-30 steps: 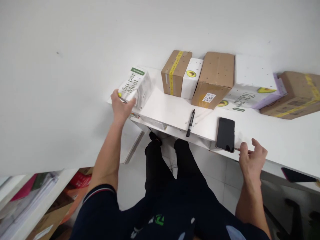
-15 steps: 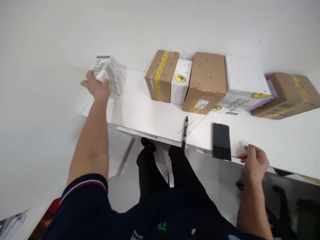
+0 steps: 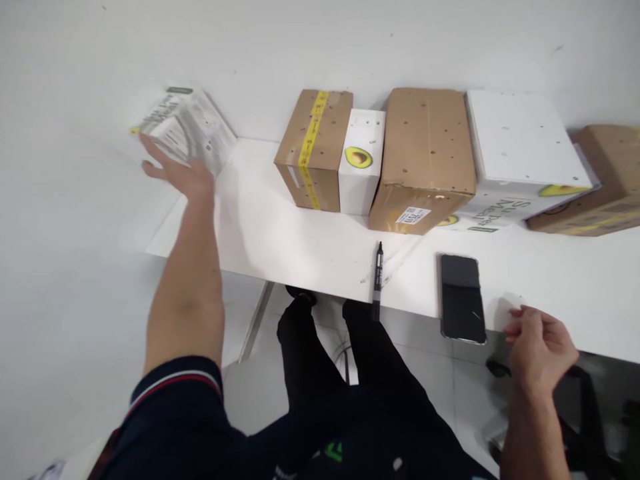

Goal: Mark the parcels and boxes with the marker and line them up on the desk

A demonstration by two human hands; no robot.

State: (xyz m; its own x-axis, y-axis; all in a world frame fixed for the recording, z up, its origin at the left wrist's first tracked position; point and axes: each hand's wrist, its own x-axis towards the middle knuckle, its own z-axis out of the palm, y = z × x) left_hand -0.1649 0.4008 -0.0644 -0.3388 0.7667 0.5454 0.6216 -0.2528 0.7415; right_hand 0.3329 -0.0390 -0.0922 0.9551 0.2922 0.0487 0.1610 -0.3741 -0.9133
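My left hand [image 3: 175, 172] reaches to the far left corner of the white table [image 3: 280, 233], fingers stretched out flat against the underside of a white "Super Meal" box [image 3: 187, 123]. The box is tilted, blurred and close to the wall. My right hand [image 3: 543, 347] hovers at the table's front edge, just right of a black phone [image 3: 461, 299]. Its fingers are curled in with nothing visible in them.
A black marker [image 3: 377, 280] lies near the front edge. Along the wall stand a brown box with yellow tape [image 3: 313, 143], a small white avocado box [image 3: 361, 160], a large brown box [image 3: 425, 153], a white box [image 3: 520, 147] and another brown box [image 3: 605, 180].
My left hand carried the white box from the table's front left up to the far left corner, and its fingers have spread. My right hand curled and drew back off the table edge.
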